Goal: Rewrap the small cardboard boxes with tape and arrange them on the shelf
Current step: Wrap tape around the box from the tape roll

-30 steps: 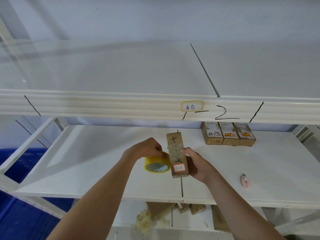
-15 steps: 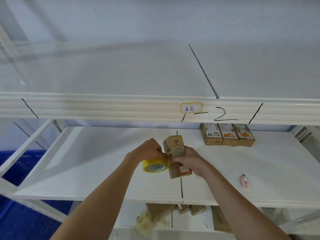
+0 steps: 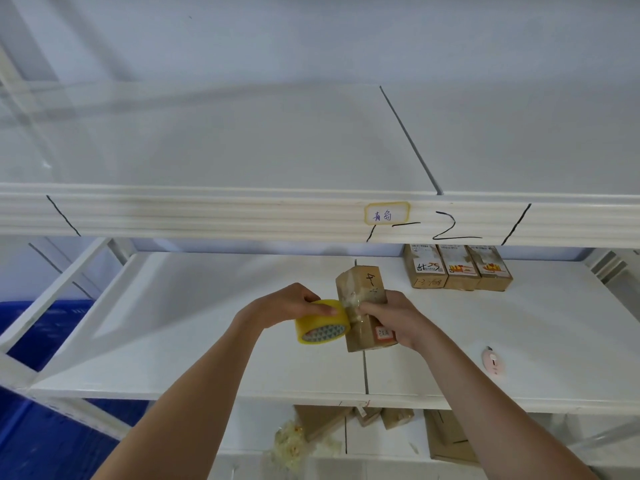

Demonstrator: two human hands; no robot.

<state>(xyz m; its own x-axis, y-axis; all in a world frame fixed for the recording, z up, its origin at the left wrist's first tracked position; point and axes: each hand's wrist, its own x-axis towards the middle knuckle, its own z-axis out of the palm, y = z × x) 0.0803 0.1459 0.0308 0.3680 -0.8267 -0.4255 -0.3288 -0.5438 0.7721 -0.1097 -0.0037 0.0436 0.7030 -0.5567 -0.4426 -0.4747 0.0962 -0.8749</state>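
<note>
At frame centre, both hands were held above the middle shelf (image 3: 173, 341). The left hand (image 3: 284, 306) gripped a yellow tape roll (image 3: 320, 325), fingers curled over its top. The right hand (image 3: 391, 318) was wrapped around a small box (image 3: 362, 289), thumb pressing on the taped left face. Roll and box were touching, the roll at the box's left side. The box stood roughly upright, slightly tilted, with "4" written on it and a red-edged label low down. Three boxes (image 3: 457, 268) sat side by side at the shelf's rear, right of centre. A pink cutter (image 3: 493, 363) lay at lower right, well apart from the hands.
</note>
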